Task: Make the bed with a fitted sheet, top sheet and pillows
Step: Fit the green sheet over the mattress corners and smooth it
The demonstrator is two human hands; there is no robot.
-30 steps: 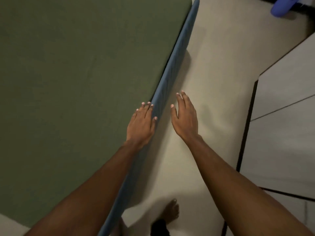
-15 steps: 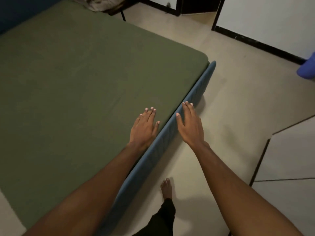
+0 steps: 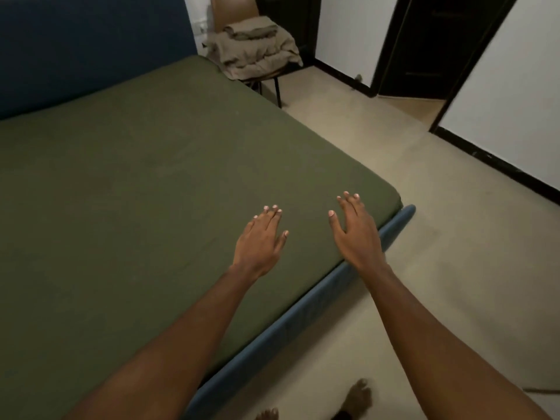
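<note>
Head view, from the foot end of the bed.

Fitted sheet [image 3: 151, 192]: green, on the mattress, smooth, pulled over the near right corner. It looks done. No top sheet and no pillows on the bed.

Left hand [image 3: 260, 241]: open, fingers straight and close together, palm down over the sheet, holding nothing. Right hand [image 3: 356, 234]: open, fingers slightly spread, palm down near the right corner, holding nothing. Cannot tell whether either palm presses on the sheet or is just above it.

Bed frame [image 3: 303, 310]: blue rail runs under both forearms, along the foot edge. Headboard [image 3: 91, 47]: dark blue, at the opposite end.

Pile of cloth [image 3: 254, 48]: beige, loosely folded, on a chair [image 3: 233, 10] just beside the bed's right edge at the headboard end. Probably the top sheet, but not certain.

Key relation: the pile is well apart from both hands, straight up the bed's long axis and off its right side. The right hand is closer to that side edge, so it is judged the nearer one. The pile is likely out of arm's reach from here, and getting it means walking along the right side over the floor [image 3: 424, 237].
</note>
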